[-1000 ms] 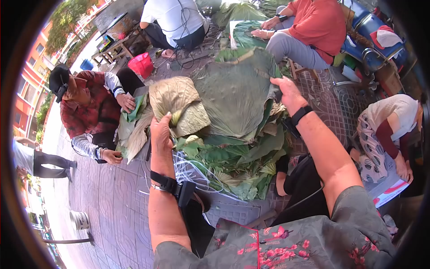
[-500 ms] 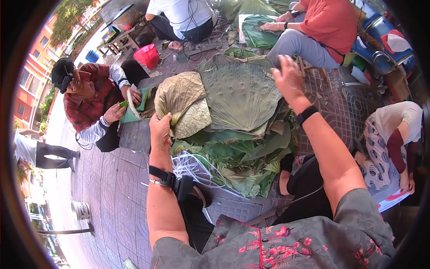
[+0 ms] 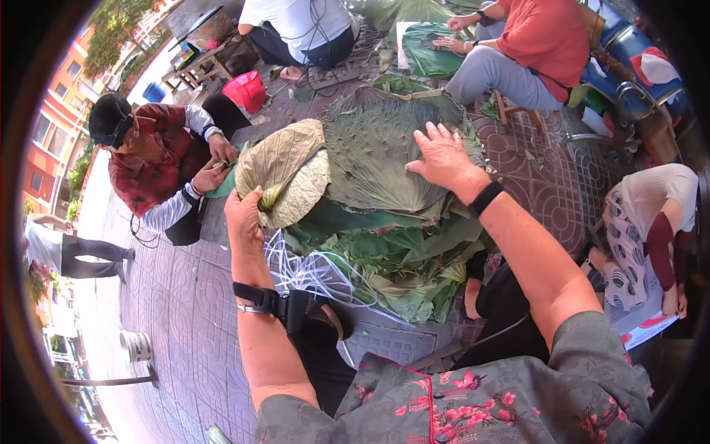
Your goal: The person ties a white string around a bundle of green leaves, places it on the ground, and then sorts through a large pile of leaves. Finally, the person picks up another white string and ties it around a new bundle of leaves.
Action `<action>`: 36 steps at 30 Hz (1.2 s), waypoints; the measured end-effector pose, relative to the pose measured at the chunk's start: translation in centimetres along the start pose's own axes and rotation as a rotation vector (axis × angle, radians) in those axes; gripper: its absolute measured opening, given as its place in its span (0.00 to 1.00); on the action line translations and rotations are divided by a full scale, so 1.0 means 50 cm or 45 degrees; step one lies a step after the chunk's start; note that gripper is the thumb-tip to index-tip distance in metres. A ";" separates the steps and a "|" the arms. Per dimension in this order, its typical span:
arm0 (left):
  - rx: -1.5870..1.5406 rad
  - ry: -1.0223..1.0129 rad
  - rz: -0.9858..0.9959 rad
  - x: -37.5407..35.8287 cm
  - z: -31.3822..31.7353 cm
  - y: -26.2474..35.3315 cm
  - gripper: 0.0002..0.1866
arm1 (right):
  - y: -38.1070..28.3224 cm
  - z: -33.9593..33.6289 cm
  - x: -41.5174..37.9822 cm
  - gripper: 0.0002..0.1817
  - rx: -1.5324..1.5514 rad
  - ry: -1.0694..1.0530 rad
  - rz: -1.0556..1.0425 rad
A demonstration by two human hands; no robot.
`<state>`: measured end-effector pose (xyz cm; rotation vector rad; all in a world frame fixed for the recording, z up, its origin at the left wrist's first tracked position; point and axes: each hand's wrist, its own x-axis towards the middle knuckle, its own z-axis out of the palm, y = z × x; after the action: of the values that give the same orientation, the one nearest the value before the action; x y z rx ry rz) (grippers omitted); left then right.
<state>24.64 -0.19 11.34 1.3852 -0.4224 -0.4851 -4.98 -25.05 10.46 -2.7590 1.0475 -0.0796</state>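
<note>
My left hand (image 3: 245, 220) pinches the lower edge of a dry, yellow-brown folded leaf (image 3: 285, 159), thumb on top. That leaf lies at the left of a tall pile of large leaves. My right hand (image 3: 447, 159) is spread, palm down, over the right part of a big grey-green leaf (image 3: 370, 159) on top of the pile; whether it presses on it cannot be made out. Greener leaves (image 3: 399, 251) stick out in layers below. White plastic strips (image 3: 314, 270) lie tangled at the pile's near left side.
A person in a red checked shirt (image 3: 159, 152) works at the left with a green leaf. Beyond the pile sit a person in white (image 3: 299, 29) and one in red (image 3: 543, 44), near a red bag (image 3: 245, 92). Another person (image 3: 654, 214) is at the right.
My left hand has moved left with the folded leaf. My right hand has come down and left, from the pile's far right edge to over the big leaf.
</note>
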 end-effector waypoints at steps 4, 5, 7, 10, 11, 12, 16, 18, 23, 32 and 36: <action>-0.085 -0.040 -0.005 -0.016 0.027 0.002 0.13 | -0.110 0.022 -0.041 0.44 0.155 0.229 -0.360; -0.111 -0.042 -0.010 -0.020 0.036 0.005 0.13 | -0.136 0.029 -0.050 0.45 0.259 0.228 -0.445; -0.158 -0.050 -0.018 -0.030 0.050 0.015 0.14 | -0.180 0.033 -0.060 0.47 0.348 0.382 -0.621; -0.194 -0.093 0.030 -0.060 0.084 0.045 0.14 | -0.233 0.020 -0.054 0.49 0.379 0.543 -0.732; -0.225 -0.110 0.041 -0.068 0.092 0.051 0.14 | -0.246 0.012 -0.053 0.49 0.370 0.586 -0.745; -0.245 -0.160 0.017 -0.070 0.097 0.055 0.15 | -0.256 0.002 -0.052 0.44 0.357 0.634 -0.724; -0.204 -0.231 0.078 -0.088 0.118 0.070 0.16 | -0.286 0.015 -0.029 0.34 0.352 0.692 -0.678; -0.217 -0.281 0.070 -0.097 0.128 0.079 0.17 | -0.293 0.016 -0.022 0.30 0.378 0.707 -0.681; 0.053 -0.438 0.081 -0.120 0.131 0.098 0.44 | -0.274 0.003 0.002 0.18 1.137 0.473 -0.440; 0.217 -0.189 0.227 -0.094 0.118 0.023 0.41 | -0.189 -0.016 0.039 0.20 2.621 0.045 0.290; 0.463 -0.040 0.397 -0.027 0.047 -0.042 0.27 | -0.144 -0.023 0.063 0.20 2.859 0.058 0.473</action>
<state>22.08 -1.62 9.60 1.6248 -0.7665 -0.1771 1.92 -22.03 12.93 -0.5284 0.5516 -0.6910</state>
